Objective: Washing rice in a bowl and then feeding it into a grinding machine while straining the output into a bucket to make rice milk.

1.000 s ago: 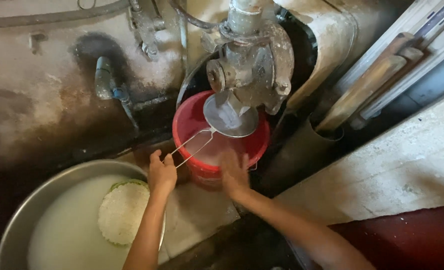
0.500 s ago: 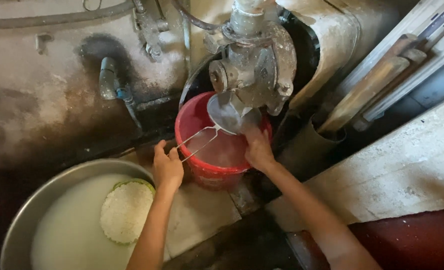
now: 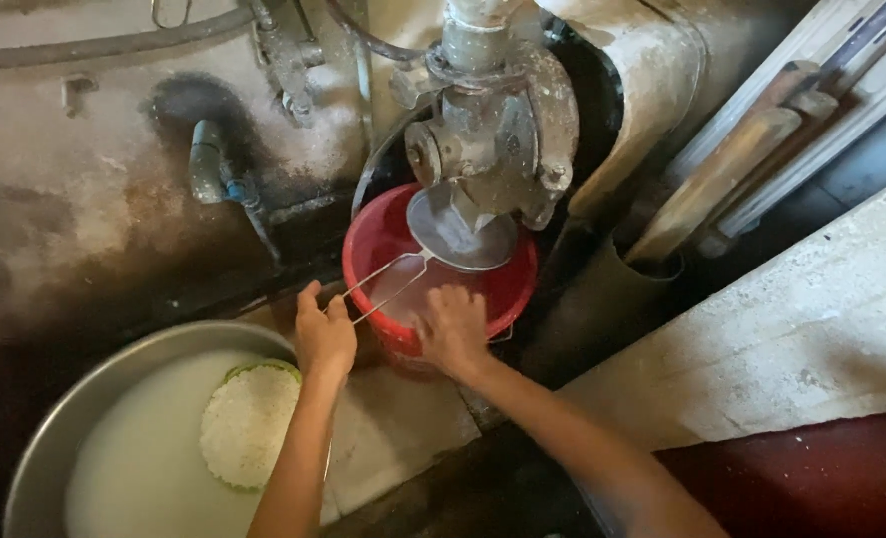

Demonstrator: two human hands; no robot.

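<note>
1. The grey metal grinding machine [image 3: 498, 130] fills the far centre of your view; its spout hangs directly over the round wire-mesh strainer [image 3: 460, 234], with no gap that you can make out between them.
2. The wide steel basin of milky white liquid [image 3: 114, 438] sits at near left, and a round green-rimmed sieve [image 3: 249, 423] floats in it, close under your left forearm.
3. The red plastic bucket [image 3: 433, 274] stands under the spout, just right of the basin and apart from it. A pale concrete ledge [image 3: 782, 329] runs along the right, well apart from your hands.
4. The strainer lies across the bucket's mouth; its long axis runs from the mesh bowl at far right down to the wire handle at near left, so the handle's end points at your left hand.
5. Your left hand [image 3: 323, 334] is clenched around the end of that wire handle, just left of the bucket's rim, and is the hand nearer the handle.
6. Your right hand [image 3: 453, 329] rests on the bucket's near rim, fingers curled over it; whether it truly grips the rim you cannot tell.
7. The machine's body crowds the strainer from above, so there is little room to lift it straight up.
</note>
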